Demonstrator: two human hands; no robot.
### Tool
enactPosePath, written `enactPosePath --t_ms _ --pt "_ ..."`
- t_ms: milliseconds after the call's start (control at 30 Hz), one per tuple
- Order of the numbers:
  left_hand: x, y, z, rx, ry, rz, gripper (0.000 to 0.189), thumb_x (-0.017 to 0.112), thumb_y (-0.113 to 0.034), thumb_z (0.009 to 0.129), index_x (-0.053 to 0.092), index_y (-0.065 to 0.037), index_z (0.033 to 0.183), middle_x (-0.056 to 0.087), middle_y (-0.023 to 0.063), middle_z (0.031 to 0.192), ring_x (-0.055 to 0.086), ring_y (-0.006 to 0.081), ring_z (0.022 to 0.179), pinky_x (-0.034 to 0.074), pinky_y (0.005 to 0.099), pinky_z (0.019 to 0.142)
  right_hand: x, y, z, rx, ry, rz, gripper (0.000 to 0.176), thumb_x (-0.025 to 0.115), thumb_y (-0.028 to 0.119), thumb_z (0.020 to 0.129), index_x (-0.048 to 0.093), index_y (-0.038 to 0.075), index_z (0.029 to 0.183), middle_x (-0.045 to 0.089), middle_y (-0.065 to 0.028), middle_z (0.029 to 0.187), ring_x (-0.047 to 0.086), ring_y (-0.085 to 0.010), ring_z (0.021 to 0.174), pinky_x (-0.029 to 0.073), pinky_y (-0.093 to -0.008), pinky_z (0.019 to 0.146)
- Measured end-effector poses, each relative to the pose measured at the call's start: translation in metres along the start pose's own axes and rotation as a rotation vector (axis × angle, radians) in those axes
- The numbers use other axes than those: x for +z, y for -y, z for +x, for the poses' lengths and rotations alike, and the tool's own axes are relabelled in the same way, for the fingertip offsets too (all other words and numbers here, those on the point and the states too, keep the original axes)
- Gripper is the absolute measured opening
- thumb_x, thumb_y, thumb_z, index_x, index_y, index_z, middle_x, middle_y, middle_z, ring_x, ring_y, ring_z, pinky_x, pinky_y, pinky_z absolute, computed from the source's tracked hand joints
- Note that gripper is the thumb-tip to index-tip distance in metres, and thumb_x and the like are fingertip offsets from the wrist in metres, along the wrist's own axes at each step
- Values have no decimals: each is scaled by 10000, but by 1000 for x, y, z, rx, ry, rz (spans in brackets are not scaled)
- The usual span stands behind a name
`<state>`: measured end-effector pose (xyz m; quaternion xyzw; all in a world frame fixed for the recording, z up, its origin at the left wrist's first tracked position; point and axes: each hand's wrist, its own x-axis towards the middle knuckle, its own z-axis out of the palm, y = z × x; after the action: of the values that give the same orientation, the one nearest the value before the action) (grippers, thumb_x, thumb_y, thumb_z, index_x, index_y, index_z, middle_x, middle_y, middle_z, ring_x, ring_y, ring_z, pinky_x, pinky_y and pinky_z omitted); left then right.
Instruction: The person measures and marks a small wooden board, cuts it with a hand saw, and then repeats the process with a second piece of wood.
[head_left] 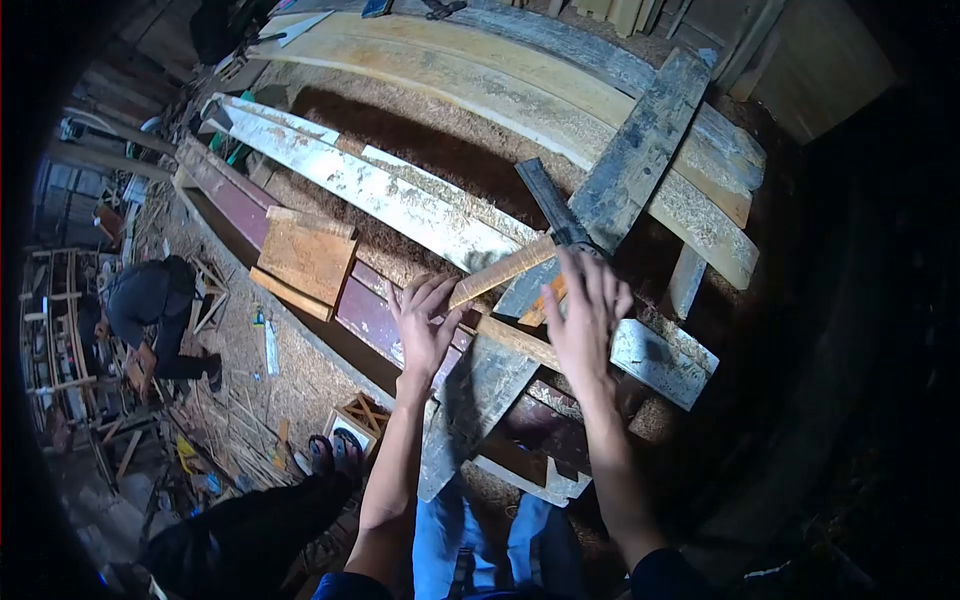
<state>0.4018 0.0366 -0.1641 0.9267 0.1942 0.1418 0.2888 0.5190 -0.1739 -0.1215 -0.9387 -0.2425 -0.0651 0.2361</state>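
A pale wooden strip [505, 272] slants across the work in front of me. My left hand [425, 330] has its thumb and fingers bent around the strip's near end. Close to the strip's far end is my right hand [587, 315], fingers stretched and thumb apart, over a short orange-brown piece of wood [541, 303]. Just beyond its fingertips lies a dark bar-shaped object [548, 198], whose kind I cannot make out. Beneath both hands, a light wooden batten [517, 340] crosses a grey weathered board [485, 385].
Long white boards [370, 190] and maroon boards [235, 200] stretch away, dusted with shavings. A dark plank [645, 145] lies across curved timbers [470, 85]. A square wooden piece [305, 257] rests at left. A person [150, 305] bends over at far left; another's sandalled feet [335, 455] stand nearby.
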Motion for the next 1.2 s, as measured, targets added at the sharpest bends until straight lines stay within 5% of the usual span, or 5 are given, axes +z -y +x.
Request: enactPosePath --t_ms 433,833,967,1133,1200 --pt "-63 73 38 248 171 45 393 805 -369 860 796 -176 1202 632 27 1434 391 313 1493 -4 646 1262 73 125 -13 -13 4 94 376 733 200 922 713 196 1297 570 -123 1338 474 -315 1371 223 -595 1178" --pt "-91 188 2 -2 -84 -13 477 893 -360 786 751 -111 1167 692 53 1314 542 302 1359 90 589 1278 174 205 -5 -132 39 151 398 752 76 875 744 198 1254 608 -97 1297 479 -281 1404 155 -577 1212" --pt "-93 195 -11 -87 -143 -9 438 853 -366 838 696 -96 1144 688 72 1266 532 311 1351 75 594 1275 191 219 4 -160 63 263 439 719 78 905 713 204 1326 437 -137 1579 316 -347 1536 151 -658 1234" --pt "-78 208 -25 -155 -227 26 479 763 -413 925 619 -66 1223 498 115 1558 288 358 1555 -36 675 1228 217 231 12 111 112 696 607 723 164 989 503 175 1555 219 -308 1681 300 -473 1539 418 -500 1182" --pt "-74 208 -33 -180 -233 30 463 763 -408 926 627 -59 1198 468 128 1591 272 363 1566 -45 684 1226 227 231 7 311 172 963 622 719 97 983 481 91 1557 387 -239 1637 520 -299 1390 540 -358 1023"
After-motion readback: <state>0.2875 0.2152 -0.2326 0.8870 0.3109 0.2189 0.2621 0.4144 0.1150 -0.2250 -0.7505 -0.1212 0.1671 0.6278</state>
